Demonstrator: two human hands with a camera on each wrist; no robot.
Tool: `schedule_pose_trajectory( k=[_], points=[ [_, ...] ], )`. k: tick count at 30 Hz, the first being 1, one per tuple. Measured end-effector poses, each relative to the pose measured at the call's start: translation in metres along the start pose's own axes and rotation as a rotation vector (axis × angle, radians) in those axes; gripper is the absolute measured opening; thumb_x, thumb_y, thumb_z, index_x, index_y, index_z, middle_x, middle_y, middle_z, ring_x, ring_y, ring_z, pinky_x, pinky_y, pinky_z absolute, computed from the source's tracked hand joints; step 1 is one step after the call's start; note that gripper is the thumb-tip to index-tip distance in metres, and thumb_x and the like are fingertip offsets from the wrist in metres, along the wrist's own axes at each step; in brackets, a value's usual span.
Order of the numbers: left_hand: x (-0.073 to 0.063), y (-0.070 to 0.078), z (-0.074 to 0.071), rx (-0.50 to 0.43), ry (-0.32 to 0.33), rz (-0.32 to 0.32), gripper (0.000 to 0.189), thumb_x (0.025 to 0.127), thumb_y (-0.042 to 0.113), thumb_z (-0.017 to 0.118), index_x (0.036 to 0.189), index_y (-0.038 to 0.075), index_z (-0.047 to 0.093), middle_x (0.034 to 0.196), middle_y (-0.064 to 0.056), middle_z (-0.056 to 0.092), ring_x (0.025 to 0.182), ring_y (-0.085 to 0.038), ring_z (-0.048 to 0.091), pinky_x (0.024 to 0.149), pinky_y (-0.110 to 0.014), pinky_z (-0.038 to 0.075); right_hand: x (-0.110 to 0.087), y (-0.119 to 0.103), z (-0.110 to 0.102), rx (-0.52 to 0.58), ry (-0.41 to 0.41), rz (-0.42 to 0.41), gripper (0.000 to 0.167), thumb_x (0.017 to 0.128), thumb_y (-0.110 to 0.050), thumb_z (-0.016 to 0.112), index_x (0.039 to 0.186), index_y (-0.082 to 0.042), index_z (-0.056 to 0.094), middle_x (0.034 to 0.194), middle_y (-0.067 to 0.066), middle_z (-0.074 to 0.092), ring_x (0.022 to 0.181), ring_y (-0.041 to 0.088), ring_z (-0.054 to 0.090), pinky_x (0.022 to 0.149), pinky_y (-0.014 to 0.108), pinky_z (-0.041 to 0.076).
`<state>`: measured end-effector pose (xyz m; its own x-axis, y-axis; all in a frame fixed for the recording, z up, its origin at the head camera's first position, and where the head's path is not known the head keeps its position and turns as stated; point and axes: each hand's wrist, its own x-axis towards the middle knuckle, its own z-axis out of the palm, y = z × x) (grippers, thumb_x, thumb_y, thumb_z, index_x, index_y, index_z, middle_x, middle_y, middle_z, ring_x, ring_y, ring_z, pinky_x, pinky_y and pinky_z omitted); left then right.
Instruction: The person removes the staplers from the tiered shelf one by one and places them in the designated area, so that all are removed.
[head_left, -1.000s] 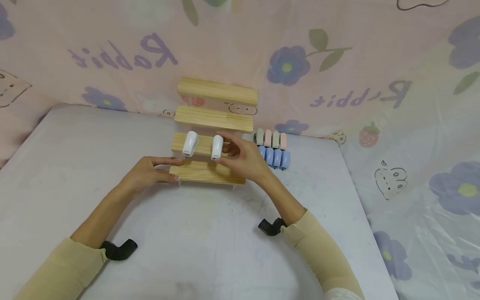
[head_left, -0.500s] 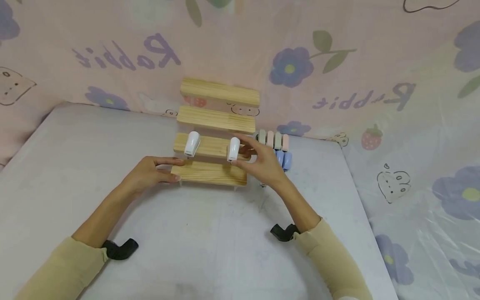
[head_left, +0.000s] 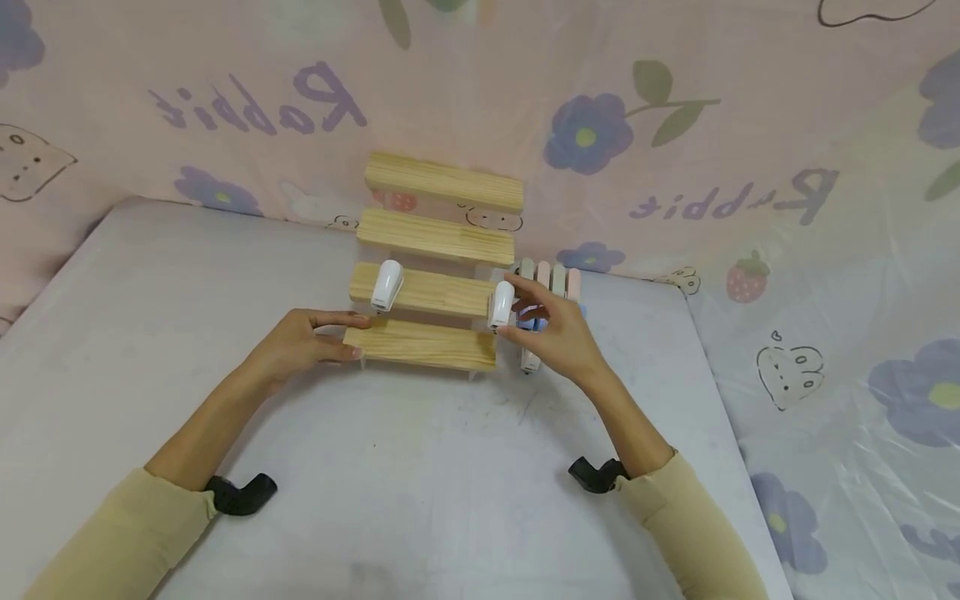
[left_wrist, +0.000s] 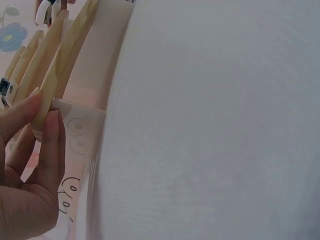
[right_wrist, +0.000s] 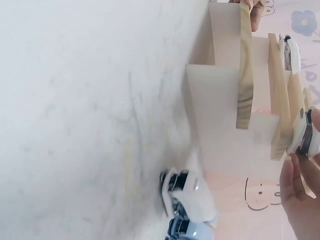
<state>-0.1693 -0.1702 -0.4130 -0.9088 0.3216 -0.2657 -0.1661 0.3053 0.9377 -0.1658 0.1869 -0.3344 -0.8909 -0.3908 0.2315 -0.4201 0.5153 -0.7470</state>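
Observation:
A stepped wooden shelf rack (head_left: 420,344) with tiered boards stands on the table. My left hand (head_left: 300,348) pinches the left end of its lowest board between thumb and fingers, as the left wrist view (left_wrist: 30,155) also shows. One white mini stapler (head_left: 387,285) sits near the left end of the second board from the bottom. My right hand (head_left: 558,333) grips another white mini stapler (head_left: 501,305) at that board's right end; in the right wrist view this stapler (right_wrist: 311,137) is right at the board's end.
Right of the rack, partly behind my right hand, are several green and pink staplers (head_left: 558,279) in a row. Blue staplers (head_left: 534,321) lie in front of them, then a white stapler (head_left: 530,361). A patterned curtain (head_left: 450,83) hangs behind the rack.
My right hand has moved the white stapler rightward along the second board, from near its middle to its right end. The left hand keeps its place on the lowest board.

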Motion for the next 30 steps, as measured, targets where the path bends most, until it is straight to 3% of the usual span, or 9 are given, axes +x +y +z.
schedule_pose_trajectory(
  k=[8,11,14,18,23,25,30],
  points=[
    [-0.001,-0.001,0.000,0.016,0.003,0.013,0.053,0.082,0.020,0.083,0.130,0.010,0.065,0.156,-0.012,0.036,0.112,-0.028,0.059,0.088,-0.033,0.048,-0.009,0.007,-0.009,-0.010,0.026,0.044,0.064,0.083,0.003,0.077,0.141,0.003,0.051,0.119,0.021,0.063,0.102,0.039,0.061,0.088,0.047,0.052],
    [0.000,-0.001,0.001,0.021,0.002,0.019,0.051,0.082,0.021,0.083,0.130,0.014,0.065,0.154,-0.011,0.038,0.109,-0.028,0.060,0.090,-0.037,0.047,-0.013,0.012,-0.013,-0.006,0.036,0.040,0.063,0.082,0.005,0.077,0.140,0.003,0.051,0.116,0.022,0.063,0.100,0.040,0.062,0.086,0.037,0.053],
    [0.000,-0.001,0.001,0.013,0.003,0.021,0.051,0.082,0.020,0.083,0.130,0.013,0.065,0.155,-0.012,0.036,0.115,-0.031,0.058,0.093,-0.040,0.045,-0.017,0.016,-0.017,0.016,0.032,0.049,0.063,0.083,0.004,0.076,0.141,0.002,0.051,0.116,0.021,0.064,0.100,0.039,0.061,0.086,0.028,0.052],
    [0.000,-0.002,0.002,0.006,0.006,0.025,0.052,0.082,0.019,0.082,0.131,0.012,0.065,0.157,-0.011,0.034,0.117,-0.032,0.057,0.093,-0.038,0.046,-0.023,0.023,-0.020,0.011,0.030,0.061,0.063,0.084,0.003,0.077,0.141,0.000,0.051,0.116,0.019,0.064,0.102,0.041,0.061,0.086,0.024,0.051],
    [0.000,-0.002,0.002,0.000,0.001,0.032,0.053,0.082,0.018,0.082,0.132,0.011,0.064,0.157,-0.010,0.035,0.116,-0.030,0.059,0.088,-0.031,0.049,-0.030,0.026,-0.023,-0.020,0.030,0.082,0.062,0.082,0.005,0.077,0.139,0.003,0.052,0.114,0.021,0.064,0.100,0.041,0.061,0.087,0.039,0.053],
    [-0.001,-0.001,0.002,-0.003,-0.003,0.033,0.054,0.083,0.018,0.082,0.133,0.010,0.064,0.157,-0.010,0.034,0.117,-0.030,0.058,0.088,-0.029,0.049,-0.033,0.030,-0.024,-0.017,0.032,0.081,0.061,0.081,0.007,0.077,0.138,0.005,0.052,0.114,0.023,0.064,0.099,0.042,0.061,0.087,0.051,0.052],
    [-0.002,-0.001,0.002,0.002,-0.003,0.027,0.054,0.083,0.017,0.082,0.133,0.010,0.064,0.157,-0.010,0.034,0.117,-0.031,0.057,0.087,-0.030,0.048,-0.044,0.038,-0.027,-0.010,0.034,0.090,0.061,0.081,0.009,0.076,0.137,0.007,0.052,0.116,0.024,0.063,0.101,0.042,0.061,0.088,0.056,0.050]
  ],
)
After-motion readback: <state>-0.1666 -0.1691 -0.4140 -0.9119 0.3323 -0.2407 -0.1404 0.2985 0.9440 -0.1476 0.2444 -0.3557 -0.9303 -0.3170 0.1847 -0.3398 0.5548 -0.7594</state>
